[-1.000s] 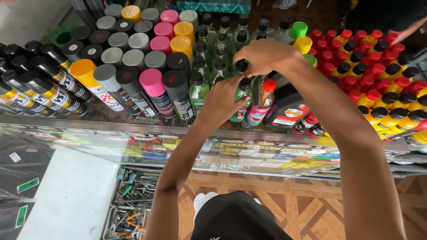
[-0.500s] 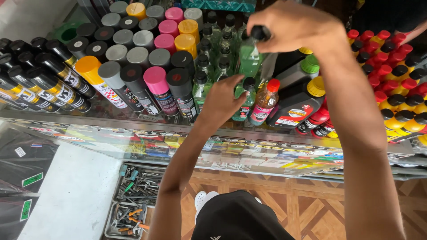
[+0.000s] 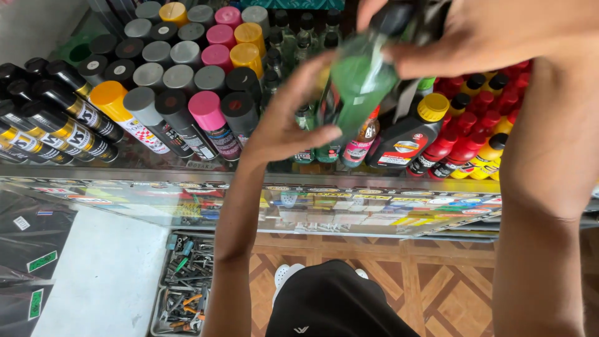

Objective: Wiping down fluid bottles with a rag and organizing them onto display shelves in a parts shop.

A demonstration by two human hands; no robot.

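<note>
In the upper centre of the frame, the right hand (image 3: 493, 34) clamps the dark cap end of a green bottle (image 3: 360, 84), lifted above the shelf of spray cans (image 3: 187, 93). The left hand (image 3: 290, 118), fingers spread apart, cups the bottle's lower side, touching it

We're in a shop here: a glass display case (image 3: 349, 209) crowded with rows of capped spray cans (image 3: 187, 93), red-capped bottles (image 3: 480, 118), and a tray of small hardware (image 3: 187, 284) below.
</note>
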